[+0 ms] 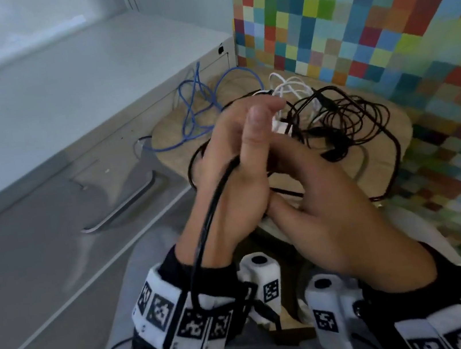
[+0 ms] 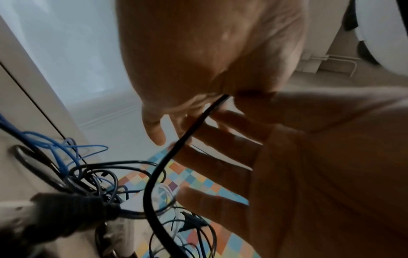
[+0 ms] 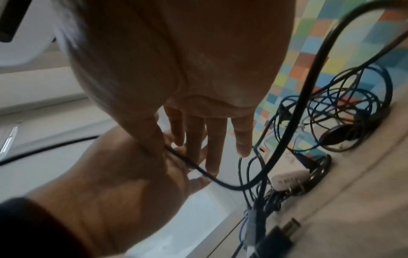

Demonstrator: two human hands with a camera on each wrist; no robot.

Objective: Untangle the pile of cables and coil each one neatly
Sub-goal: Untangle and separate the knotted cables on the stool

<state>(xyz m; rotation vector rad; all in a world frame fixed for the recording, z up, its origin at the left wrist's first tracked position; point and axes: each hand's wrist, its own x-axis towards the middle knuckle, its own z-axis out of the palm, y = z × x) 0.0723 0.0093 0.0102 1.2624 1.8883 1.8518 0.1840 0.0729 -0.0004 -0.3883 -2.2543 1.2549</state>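
A thick black cable (image 1: pixel 213 204) comes out between my two hands and trails back over my left wrist. My left hand (image 1: pixel 243 148) pinches it at the base of the thumb, with the thumb upright. In the right wrist view my right hand (image 3: pixel 209 139) has straight, spread fingers, and its thumb lies against the cable (image 3: pixel 198 167) beside my left hand (image 3: pixel 110 174). Behind the hands a tangled pile lies on a round wooden stool (image 1: pixel 378 160): a blue cable (image 1: pixel 195 110), a white cable (image 1: pixel 290 86) and a thin black cable (image 1: pixel 359 117).
A pale cabinet with a metal drawer handle (image 1: pixel 125 203) stands close on the left. A multicoloured chequered surface (image 1: pixel 379 15) lies behind and right of the stool. A white charger plug (image 3: pixel 289 178) sits among the cables.
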